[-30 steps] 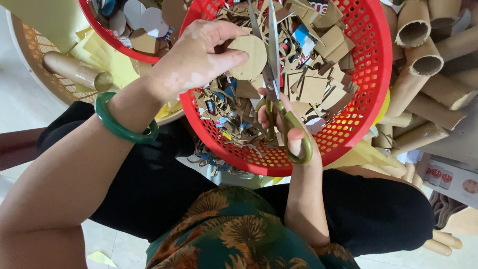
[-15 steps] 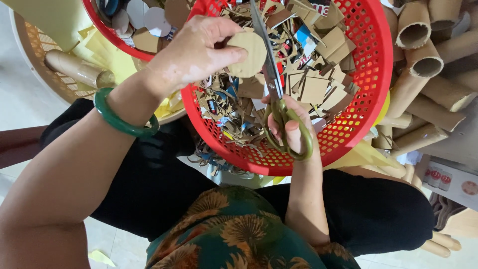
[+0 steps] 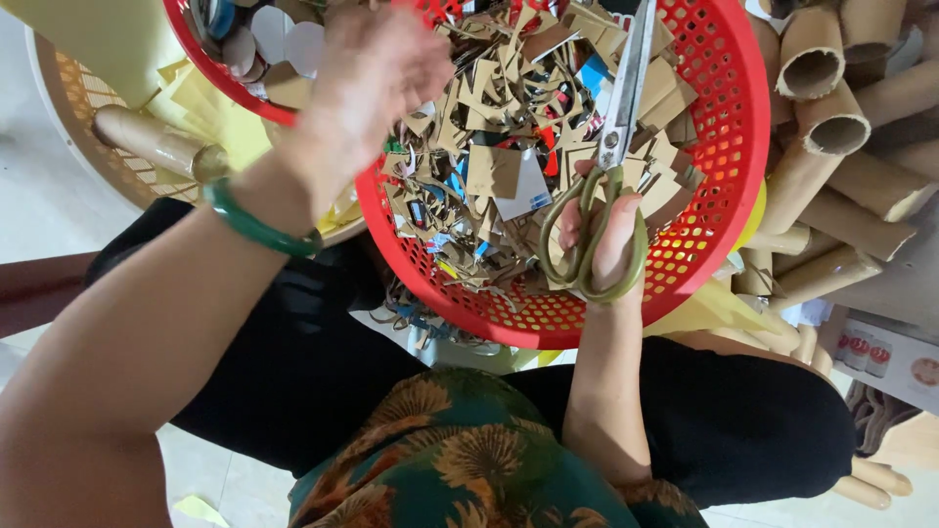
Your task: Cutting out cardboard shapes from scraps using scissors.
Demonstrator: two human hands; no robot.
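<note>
Left hand (image 3: 377, 73) motion-blurred; fingers and any hold unreadable. Scissors (image 3: 611, 147) tips cut off by top edge. Red basket (image 3: 729, 147) far rim out of frame. Second red basket (image 3: 220, 78) mostly cropped. Scrap print too small.

**My two hands over the red basket**

My left hand (image 3: 377, 68) hovers blurred above the red basket's (image 3: 729, 147) far left rim, fingers loosely curled, holding nothing I can make out. My right hand (image 3: 602, 235) sits at the near rim, fingers threaded through scissor handles, forearm upright.

pale tiled floor (image 3: 39, 186), cardboard tubes (image 3: 861, 479), yellow scrap (image 3: 201, 508)
</note>
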